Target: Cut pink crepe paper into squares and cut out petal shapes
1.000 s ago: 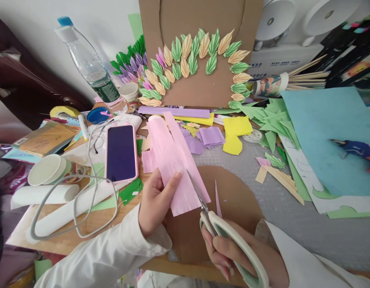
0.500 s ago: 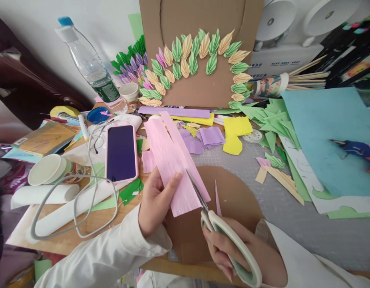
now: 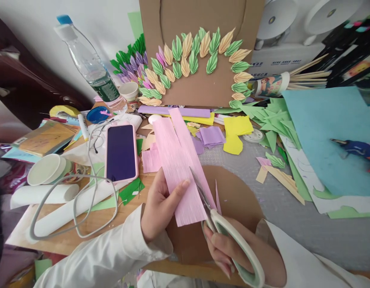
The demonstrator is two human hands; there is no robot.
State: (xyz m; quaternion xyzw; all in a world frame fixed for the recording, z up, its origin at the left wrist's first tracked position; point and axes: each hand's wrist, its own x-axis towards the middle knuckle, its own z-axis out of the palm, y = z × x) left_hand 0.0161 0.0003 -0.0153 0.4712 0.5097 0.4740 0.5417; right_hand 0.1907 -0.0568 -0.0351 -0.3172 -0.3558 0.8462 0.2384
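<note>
My left hand (image 3: pixel 165 204) pinches a sheet of pink crepe paper (image 3: pixel 176 160), its thumb on top and its fingers underneath. In my right hand (image 3: pixel 233 248) is a pair of scissors (image 3: pixel 215 216) with pale handles. Their blades lie along a lengthwise slit in the pink paper. A second slit opens at the paper's far end, setting a strip apart on the right. Below is a rounded piece of brown cardboard (image 3: pixel 239 196), with a thin pink sliver (image 3: pixel 217 198) lying on it, just beyond the scissors.
A cardboard panel (image 3: pixel 197 90) edged with folded green and cream paper leaves stands at the back. Left are a phone (image 3: pixel 121 152), a cable (image 3: pixel 75 196), a paper cup (image 3: pixel 45 170) and a bottle (image 3: pixel 92 64). Right are blue paper (image 3: pixel 331 132) and a glue gun (image 3: pixel 357 148).
The pink paper and my left hand have shifted slightly right and nearer to me. The blades now sit further along the slit, and the slit at the far end looks wider.
</note>
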